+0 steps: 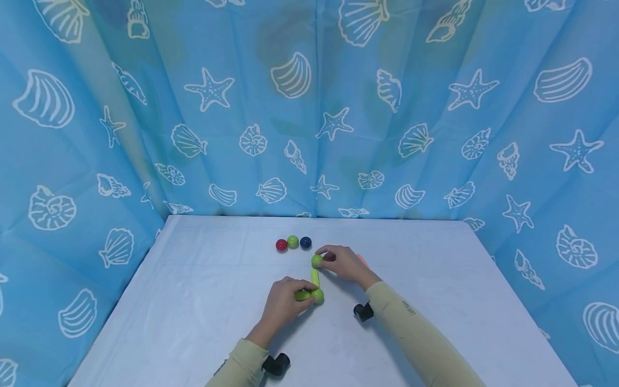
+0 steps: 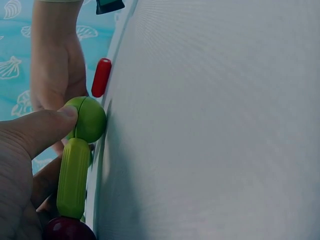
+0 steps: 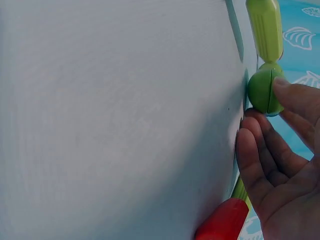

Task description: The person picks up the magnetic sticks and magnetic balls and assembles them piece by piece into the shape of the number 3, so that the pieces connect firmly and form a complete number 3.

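Observation:
My left hand (image 1: 286, 300) pinches a green ball (image 1: 317, 296), with the thumb (image 2: 62, 114) pressed against its side. A yellow-green ribbed rod (image 2: 72, 175) extends from this ball under my left hand, with a dark red ball (image 2: 69, 230) at its other end. Farther back, my right hand (image 1: 344, 263) holds a second green ball (image 1: 316, 261) between thumb and fingers. Another yellow-green rod (image 1: 315, 278) lies between the two green balls. In the right wrist view this rod (image 3: 265, 30) meets the held ball (image 3: 261, 90).
Red (image 1: 281, 245), green (image 1: 293, 241) and dark blue (image 1: 306, 243) balls sit in a row toward the back of the white table (image 1: 213, 252). An orange-red rod (image 1: 362, 260) lies beyond my right hand. A blue shell-patterned curtain (image 1: 309, 134) hangs behind.

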`<state>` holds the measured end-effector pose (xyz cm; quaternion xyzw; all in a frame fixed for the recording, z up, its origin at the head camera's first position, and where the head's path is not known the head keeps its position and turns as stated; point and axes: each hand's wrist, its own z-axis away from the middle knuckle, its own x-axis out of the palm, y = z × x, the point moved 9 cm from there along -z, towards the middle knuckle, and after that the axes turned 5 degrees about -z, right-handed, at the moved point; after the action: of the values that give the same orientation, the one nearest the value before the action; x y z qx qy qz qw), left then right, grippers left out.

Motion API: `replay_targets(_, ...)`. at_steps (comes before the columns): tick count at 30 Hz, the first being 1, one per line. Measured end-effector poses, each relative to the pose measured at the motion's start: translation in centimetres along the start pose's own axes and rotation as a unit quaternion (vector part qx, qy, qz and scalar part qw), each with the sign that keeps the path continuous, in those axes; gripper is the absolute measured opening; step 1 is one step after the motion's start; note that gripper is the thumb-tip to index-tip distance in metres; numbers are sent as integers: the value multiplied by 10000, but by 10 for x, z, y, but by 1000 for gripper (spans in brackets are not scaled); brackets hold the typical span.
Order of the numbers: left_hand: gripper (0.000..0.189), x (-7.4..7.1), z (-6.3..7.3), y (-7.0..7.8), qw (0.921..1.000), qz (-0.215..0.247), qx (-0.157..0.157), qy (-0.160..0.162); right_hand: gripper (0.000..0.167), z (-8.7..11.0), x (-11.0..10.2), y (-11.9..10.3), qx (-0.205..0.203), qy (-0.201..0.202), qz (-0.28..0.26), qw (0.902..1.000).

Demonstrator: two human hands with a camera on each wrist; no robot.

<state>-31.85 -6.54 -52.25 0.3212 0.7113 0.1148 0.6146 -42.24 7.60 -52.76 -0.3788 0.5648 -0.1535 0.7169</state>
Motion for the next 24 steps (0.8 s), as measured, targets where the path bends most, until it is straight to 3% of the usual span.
replay_targets(24,23,0,1,0,10000,14,13,6,33,3,8,0,-76,-361,-80,9993)
